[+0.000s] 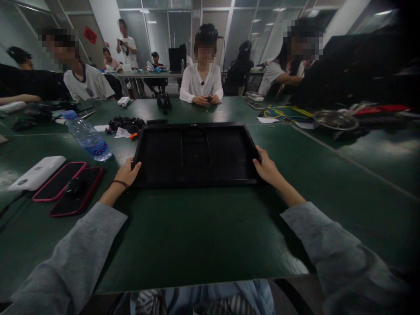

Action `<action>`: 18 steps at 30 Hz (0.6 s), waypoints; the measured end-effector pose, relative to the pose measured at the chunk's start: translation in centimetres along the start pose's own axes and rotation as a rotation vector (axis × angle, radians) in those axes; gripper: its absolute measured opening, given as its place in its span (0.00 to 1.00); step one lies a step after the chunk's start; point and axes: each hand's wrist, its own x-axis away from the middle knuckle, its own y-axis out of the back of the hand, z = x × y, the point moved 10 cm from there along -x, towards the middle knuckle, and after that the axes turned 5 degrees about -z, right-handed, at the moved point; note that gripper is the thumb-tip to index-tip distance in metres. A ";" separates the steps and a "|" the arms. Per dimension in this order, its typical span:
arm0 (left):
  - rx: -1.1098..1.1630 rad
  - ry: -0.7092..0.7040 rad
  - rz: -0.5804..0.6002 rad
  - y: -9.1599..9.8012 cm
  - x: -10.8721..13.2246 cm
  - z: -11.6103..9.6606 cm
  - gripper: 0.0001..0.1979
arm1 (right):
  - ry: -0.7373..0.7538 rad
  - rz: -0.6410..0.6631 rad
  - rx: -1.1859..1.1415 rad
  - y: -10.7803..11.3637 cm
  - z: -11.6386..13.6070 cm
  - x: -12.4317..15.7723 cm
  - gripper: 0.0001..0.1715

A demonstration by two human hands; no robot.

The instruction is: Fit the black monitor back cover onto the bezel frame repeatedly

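Note:
A black rectangular tray-like panel (pixel 159 158) with a raised rim is in front of me, over the green table. A thin U-shaped bar (pixel 209 151) runs along its recessed middle. My left hand (pixel 127 172) is closed round the panel's left edge, its thumb over the rim. At the opposite edge, my right hand (pixel 266 166) grips the same way, fingers mostly hidden behind the side. Whether the panel rests on the table or is slightly lifted, I cannot tell.
Left on the green table (pixel 197 236) are a tilted water bottle (pixel 90 138), a white power bank (pixel 38 172) and two red-edged phones (pixel 61 181), (pixel 80 197). A metal bowl (pixel 336 120) and yellow cables (pixel 285 112) lie at right. A person (pixel 201 83) sits opposite; others sit around.

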 end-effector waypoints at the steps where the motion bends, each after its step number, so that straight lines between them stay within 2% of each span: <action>1: 0.006 0.000 0.002 0.0 0.0 0.0 0.33 | -0.013 -0.005 -0.034 0.0 -0.2 0.0 0.40; 8: 0.047 -0.047 -0.026 0.1 -0.4 0.0 0.32 | -0.247 0.071 -0.388 -1.3 -1.2 1.2 0.43; 11: 0.065 -0.059 -0.075 0.7 -1.0 0.6 0.30 | -0.298 0.035 -0.440 -1.6 -0.2 3.4 0.43; 15: 0.124 0.010 -0.156 1.7 -1.7 2.0 0.29 | -0.315 0.019 -0.497 -2.3 1.7 6.5 0.46; 18: 0.144 0.010 -0.190 2.0 -2.0 2.3 0.28 | -0.346 0.029 -0.544 -2.7 2.3 6.7 0.50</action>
